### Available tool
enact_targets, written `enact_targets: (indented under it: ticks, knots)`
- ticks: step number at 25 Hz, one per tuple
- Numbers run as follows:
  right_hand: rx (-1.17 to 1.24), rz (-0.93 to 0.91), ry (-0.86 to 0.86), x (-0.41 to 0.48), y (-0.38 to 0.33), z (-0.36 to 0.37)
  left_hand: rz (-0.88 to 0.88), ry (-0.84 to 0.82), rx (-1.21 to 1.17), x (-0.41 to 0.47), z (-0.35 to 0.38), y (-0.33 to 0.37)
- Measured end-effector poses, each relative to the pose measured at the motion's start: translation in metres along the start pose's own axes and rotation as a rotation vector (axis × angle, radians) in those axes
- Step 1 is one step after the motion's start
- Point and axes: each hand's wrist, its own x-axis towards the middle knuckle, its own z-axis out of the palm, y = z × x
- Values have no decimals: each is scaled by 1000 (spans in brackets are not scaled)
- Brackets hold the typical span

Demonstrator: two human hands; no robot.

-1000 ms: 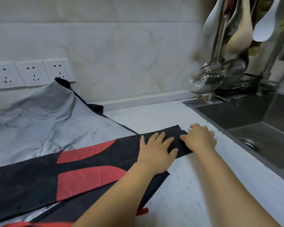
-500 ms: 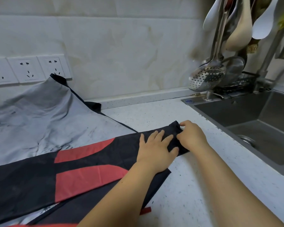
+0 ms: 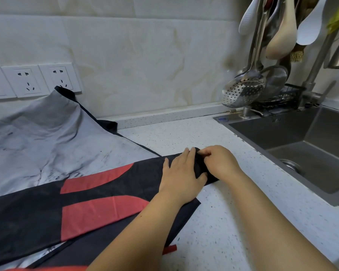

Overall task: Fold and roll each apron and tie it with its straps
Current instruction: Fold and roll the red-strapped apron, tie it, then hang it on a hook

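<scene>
And the roll is under way! The right hand (image 3: 220, 163) has gone from lying over the narrow end of the black-and-red apron (image 3: 106, 192) a second ago to curling right round it. Its fingers (image 3: 205, 153) are bent and pinching the dark cloth, which now stands up in a small turned-over lump where it lay flat before.

The left hand (image 3: 181, 173) is flat on the apron just behind that lump. Its fingers (image 3: 186, 155), fanned out earlier, are now straight and drawn close together, with the tips touching the turned cloth and the thumb out to the side.

The rest of the apron runs away from the left palm, folded into a long band across the countertop (image 3: 223, 222). The grey apron (image 3: 37, 143) is spread beyond the knuckles, up against the wall. A red strap (image 3: 169, 249) end peeks out below the left wrist. The sink (image 3: 311, 153) sits out past the right hand's knuckles.
</scene>
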Motion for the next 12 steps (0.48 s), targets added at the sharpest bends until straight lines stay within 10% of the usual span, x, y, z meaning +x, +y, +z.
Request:
enact_targets:
  ticks: [7, 12]
  knots:
    - [-192, 249, 1, 0, 1, -5, 32, -99, 144, 2, 2, 3]
    - [-124, 98, -38, -7, -5, -7, 70, -69, 122, 1, 1, 4]
